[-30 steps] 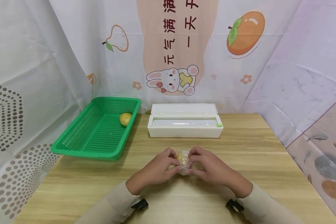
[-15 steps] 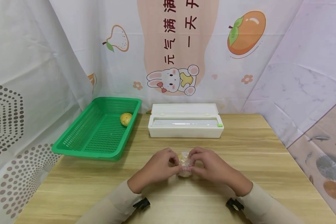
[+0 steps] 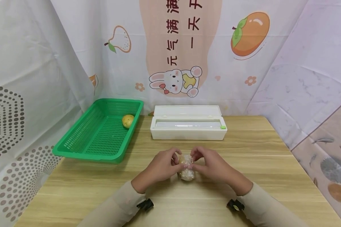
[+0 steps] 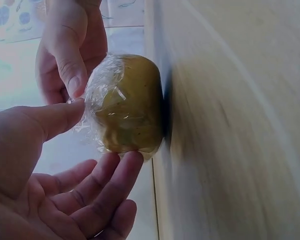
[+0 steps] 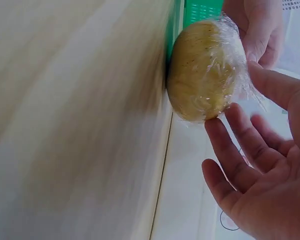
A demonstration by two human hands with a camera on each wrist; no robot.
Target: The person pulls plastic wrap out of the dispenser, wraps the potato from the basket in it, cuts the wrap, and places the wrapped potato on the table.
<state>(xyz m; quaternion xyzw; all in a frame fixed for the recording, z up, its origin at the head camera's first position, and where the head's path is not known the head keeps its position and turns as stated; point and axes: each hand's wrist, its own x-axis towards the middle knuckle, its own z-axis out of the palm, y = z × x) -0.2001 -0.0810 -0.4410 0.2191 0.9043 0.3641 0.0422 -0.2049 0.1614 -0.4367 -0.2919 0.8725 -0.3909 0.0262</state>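
Observation:
A potato wrapped in crinkled cling film point(image 3: 187, 174) rests on the wooden table between both hands. My left hand point(image 3: 162, 165) holds it from the left, thumb on the bunched film on top and fingertips against its side. From the right, my right hand point(image 3: 216, 165) holds it the same way, its thumb close to the other one. In the left wrist view, the potato's point(image 4: 132, 100) yellow-brown skin shows through the film, which gathers under the thumbs. Loose film edges stick out beside the potato point(image 5: 200, 75) in the right wrist view.
A green plastic basket point(image 3: 88, 156) stands at the back left, with one bare potato point(image 3: 128, 121) inside by its right wall. Behind the hands sits a white cling film dispenser point(image 3: 187, 135), lid raised. A printed curtain point(image 3: 125, 75) hangs behind the table.
Both thumbs have moved up and away from the body onto the top of the potato, pressing the film. More of the wrapped near end now shows below them. Basket and dispenser stay put.

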